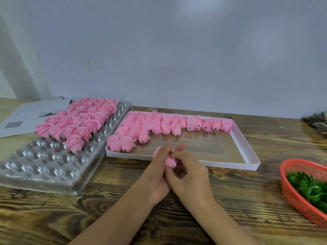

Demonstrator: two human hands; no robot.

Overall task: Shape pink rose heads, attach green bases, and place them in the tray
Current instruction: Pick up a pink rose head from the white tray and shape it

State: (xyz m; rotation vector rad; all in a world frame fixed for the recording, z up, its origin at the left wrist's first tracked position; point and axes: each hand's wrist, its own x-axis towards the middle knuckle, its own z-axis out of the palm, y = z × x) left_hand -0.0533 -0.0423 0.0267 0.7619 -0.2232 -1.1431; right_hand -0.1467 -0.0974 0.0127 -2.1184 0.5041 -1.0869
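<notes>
Pale grey wall fills the upper half of the view, and below it a dark-grained wooden worktop (230, 200) runs edge to edge. Both hands meet near its middle. Left of the left hand (157, 172) lies one clear plastic tray (44, 167) of round cups; its far part holds roughly thirty opened pink roses (76, 124), while the near cups and the right-hand column stand bare. Just beyond the hands sits one shallow white box (247, 149), its near wall almost at the fingertips; about two dozen closed pink buds (168, 124) crowd its far and left parts, too overlapped for an exact count, and the near right floor of it is bare. Far right of the right hand (191, 174), cut by the frame edge, is one red mesh basket (290, 191) with a heap of green bases (311, 188), too tangled to count. Printed paper (26, 115) lies behind the tray. One pink rose head (169, 160) is between the hands: the left hand cradles it with fingers extended along it, and the right hand pinches its petals with curled fingers. Bare wood spreads around both forearms to the near edge.
</notes>
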